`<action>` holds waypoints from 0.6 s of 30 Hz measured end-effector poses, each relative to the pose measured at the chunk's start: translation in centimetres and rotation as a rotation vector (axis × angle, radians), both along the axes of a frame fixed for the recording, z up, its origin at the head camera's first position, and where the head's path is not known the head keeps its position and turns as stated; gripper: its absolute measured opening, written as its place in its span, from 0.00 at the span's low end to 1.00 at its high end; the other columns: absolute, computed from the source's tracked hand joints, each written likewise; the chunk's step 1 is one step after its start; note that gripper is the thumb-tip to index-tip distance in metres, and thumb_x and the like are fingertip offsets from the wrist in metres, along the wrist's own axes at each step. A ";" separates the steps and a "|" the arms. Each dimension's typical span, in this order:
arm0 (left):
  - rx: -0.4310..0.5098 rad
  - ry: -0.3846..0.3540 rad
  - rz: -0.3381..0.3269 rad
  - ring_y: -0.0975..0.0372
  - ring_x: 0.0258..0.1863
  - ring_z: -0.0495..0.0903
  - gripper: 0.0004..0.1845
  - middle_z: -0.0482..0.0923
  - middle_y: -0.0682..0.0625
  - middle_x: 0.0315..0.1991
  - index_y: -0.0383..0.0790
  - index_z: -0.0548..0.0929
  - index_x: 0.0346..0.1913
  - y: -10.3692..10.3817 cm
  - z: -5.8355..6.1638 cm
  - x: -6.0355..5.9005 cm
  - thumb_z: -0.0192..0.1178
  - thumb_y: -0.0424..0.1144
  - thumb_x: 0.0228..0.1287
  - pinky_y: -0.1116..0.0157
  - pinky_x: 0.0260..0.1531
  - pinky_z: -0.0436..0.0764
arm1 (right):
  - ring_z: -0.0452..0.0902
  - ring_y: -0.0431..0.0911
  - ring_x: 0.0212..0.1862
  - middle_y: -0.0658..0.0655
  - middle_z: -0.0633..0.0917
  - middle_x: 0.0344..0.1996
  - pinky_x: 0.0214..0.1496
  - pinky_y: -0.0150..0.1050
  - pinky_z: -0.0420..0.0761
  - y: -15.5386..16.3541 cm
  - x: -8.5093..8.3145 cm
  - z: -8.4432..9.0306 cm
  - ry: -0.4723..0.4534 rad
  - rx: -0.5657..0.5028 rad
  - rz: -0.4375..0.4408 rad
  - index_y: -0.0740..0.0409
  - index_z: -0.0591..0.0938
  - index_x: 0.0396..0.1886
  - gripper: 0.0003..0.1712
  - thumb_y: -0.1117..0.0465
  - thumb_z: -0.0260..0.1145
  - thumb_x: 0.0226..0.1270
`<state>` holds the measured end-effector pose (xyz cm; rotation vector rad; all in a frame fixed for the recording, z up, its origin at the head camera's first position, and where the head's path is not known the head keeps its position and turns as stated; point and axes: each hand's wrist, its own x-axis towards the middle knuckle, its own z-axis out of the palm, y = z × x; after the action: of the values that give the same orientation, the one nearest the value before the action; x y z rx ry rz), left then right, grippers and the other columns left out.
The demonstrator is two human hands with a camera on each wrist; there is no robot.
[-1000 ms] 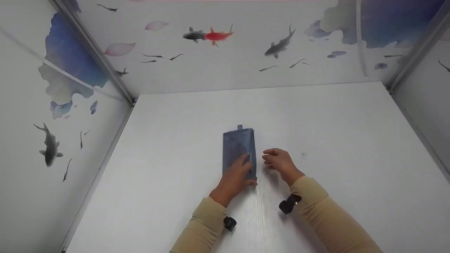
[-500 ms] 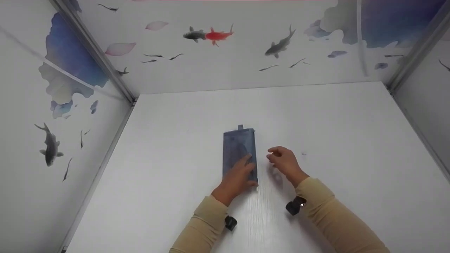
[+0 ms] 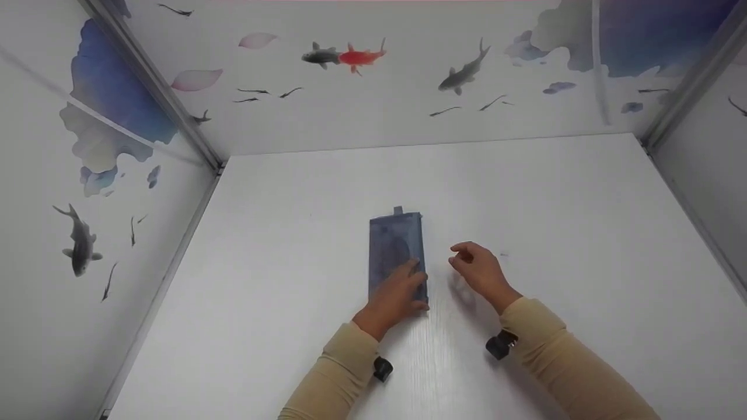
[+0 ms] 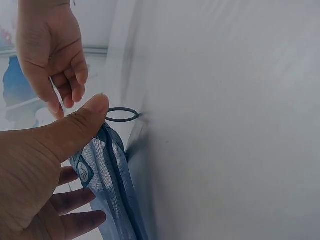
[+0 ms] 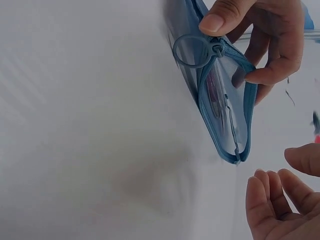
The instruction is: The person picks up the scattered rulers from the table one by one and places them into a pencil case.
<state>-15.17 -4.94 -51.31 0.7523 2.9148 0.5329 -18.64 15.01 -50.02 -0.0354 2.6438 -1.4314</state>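
Observation:
A blue mesh zipper pouch (image 3: 392,245) lies lengthwise on the white table. My left hand (image 3: 394,297) grips its near right part, thumb at the near corner and fingers over the mesh. In the right wrist view the zipper (image 5: 204,95) is parted, and slim pen-like items (image 5: 216,97) show inside. A ring-shaped zipper pull (image 5: 192,65) hangs beside the left thumb; the left wrist view shows this ring (image 4: 122,120) too. My right hand (image 3: 478,268) hovers right of the pouch, apart from it, fingers loosely bent and holding nothing.
The white table (image 3: 292,233) is bounded by a back wall (image 3: 402,116) printed with fish, and by side walls. A small pale mark (image 3: 505,254) lies right of my right hand. Each wrist carries a black camera (image 3: 501,345).
My right hand has drifted right, away from the pouch. My left hand has barely moved and stays on the pouch, whose right side now looks flatter.

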 end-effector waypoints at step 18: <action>-0.010 -0.007 0.033 0.52 0.70 0.62 0.38 0.61 0.42 0.71 0.47 0.67 0.70 -0.4 0.7 -0.4 0.65 0.54 0.59 0.56 0.62 0.70 | 0.75 0.57 0.51 0.64 0.80 0.48 0.56 0.53 0.74 1.0 0.6 1.1 0.073 0.126 0.124 0.66 0.75 0.60 0.22 0.60 0.59 0.71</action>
<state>-15.59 -5.34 -50.61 0.7003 2.9266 0.5221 -18.07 16.06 -48.90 -0.2382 2.7303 -1.2459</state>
